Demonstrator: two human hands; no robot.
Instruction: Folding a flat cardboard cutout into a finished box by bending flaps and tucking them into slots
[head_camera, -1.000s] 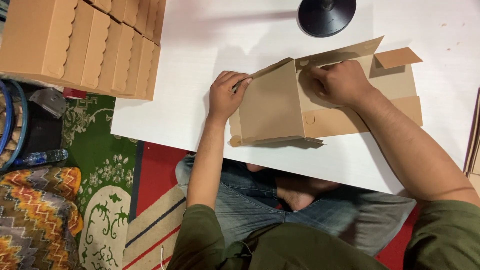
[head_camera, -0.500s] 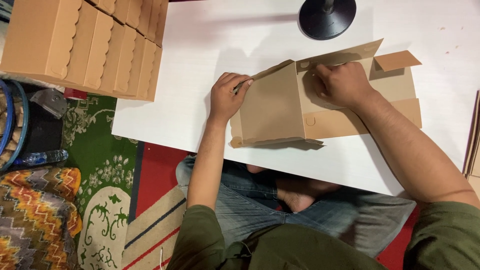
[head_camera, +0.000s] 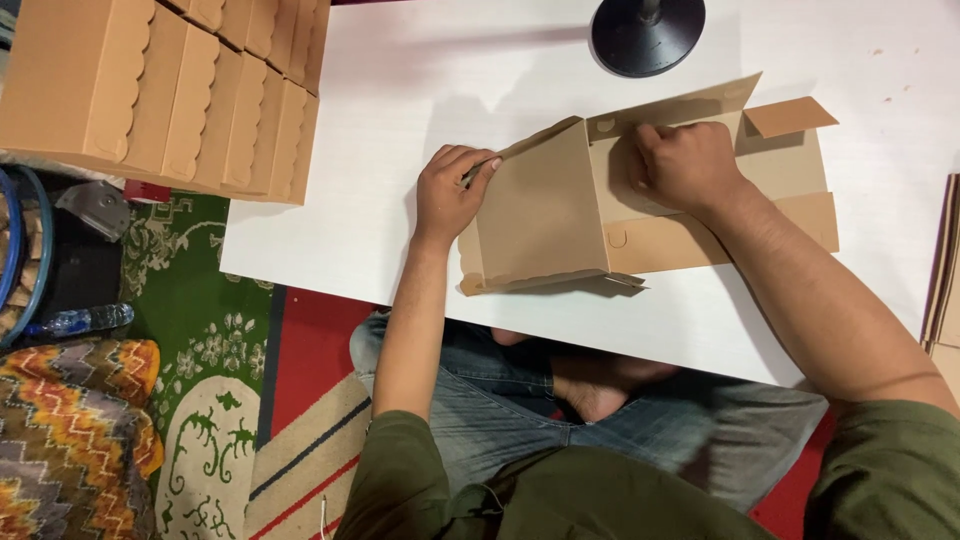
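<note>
Hands barely shifted on cardboard box, white table, patterned rug

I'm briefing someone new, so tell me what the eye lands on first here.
First, the half-folded brown cardboard box in the middle of the white table, with the left hand pinching its left edge and the right hand pressing a panel flat. Next, the row of finished boxes at the table's left corner, and the black round base at the top.

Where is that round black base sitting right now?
The round black base stands at the far edge of the white table, just beyond the cardboard box being folded.
</note>
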